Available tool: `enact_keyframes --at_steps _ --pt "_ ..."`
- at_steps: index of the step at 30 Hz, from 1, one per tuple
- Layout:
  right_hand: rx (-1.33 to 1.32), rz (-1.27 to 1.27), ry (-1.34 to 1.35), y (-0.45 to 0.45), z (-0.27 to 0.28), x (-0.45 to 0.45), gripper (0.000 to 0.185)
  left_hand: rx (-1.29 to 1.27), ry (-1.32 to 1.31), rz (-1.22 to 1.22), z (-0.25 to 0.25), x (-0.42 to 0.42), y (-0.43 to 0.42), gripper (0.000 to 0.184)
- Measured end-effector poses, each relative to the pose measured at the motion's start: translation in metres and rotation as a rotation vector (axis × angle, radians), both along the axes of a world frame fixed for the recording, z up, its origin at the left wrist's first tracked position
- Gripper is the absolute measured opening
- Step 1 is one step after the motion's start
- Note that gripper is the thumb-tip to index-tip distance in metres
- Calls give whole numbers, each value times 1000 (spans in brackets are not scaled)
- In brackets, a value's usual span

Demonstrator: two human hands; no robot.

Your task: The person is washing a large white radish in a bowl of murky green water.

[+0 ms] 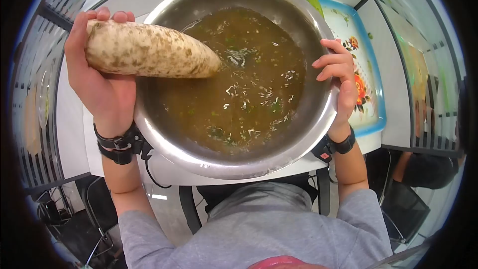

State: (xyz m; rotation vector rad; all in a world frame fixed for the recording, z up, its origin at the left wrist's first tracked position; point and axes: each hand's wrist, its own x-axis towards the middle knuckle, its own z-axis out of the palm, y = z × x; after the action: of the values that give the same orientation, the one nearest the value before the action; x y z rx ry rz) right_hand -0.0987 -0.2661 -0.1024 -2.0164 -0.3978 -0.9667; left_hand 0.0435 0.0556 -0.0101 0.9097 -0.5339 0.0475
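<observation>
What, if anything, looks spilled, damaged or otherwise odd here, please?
The liquid in the steel basin is murky brown with green bits, so it looks dirty. The long white vegetable in the left hand has uneven brown patches. A small green scrap lies by the tray's outer edge. I see no clear spill.

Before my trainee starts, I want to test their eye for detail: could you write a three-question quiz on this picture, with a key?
1. Which hand holds the long, whitish, brown-speckled root vegetable?
2. Fill in: the right hand grips the ____ of the large, round, silver metal bowl.
3. True or false: the bowl is dry inside.

Key: 1. The left hand. 2. Rim. 3. False; it holds cloudy brown liquid.
</observation>
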Motion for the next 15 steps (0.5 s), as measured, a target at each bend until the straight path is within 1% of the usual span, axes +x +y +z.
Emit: enact_keyframes --at_steps 1,3,4,6,7,10,12,13,15 --pt "-1 -3 7 0 0 0 46 -1 -2 0 0 -1 -1 18" --pt "4 -12 7 1 -1 0 46 54 -48 113 -2 -4 -4 21" --pt "9 -20 6 1 -1 -1 47 57 -42 114 -3 -6 -5 21" --pt "7 -14 6 1 0 0 47 284 -65 232 -2 -7 -6 24" --pt "5 -10 10 1 0 -1 47 282 -68 230 -1 -6 -7 24" --pt "5 -11 3 1 0 0 47 311 -9 162 -1 -3 -6 24" --pt "10 -6 5 1 0 0 47 98 213 -66 -2 5 -2 22" --pt "14 -5 9 1 0 -1 47 98 211 -69 -1 9 -1 22" --pt "3 -9 5 -1 0 0 47 20 233 -154 -3 13 0 20"
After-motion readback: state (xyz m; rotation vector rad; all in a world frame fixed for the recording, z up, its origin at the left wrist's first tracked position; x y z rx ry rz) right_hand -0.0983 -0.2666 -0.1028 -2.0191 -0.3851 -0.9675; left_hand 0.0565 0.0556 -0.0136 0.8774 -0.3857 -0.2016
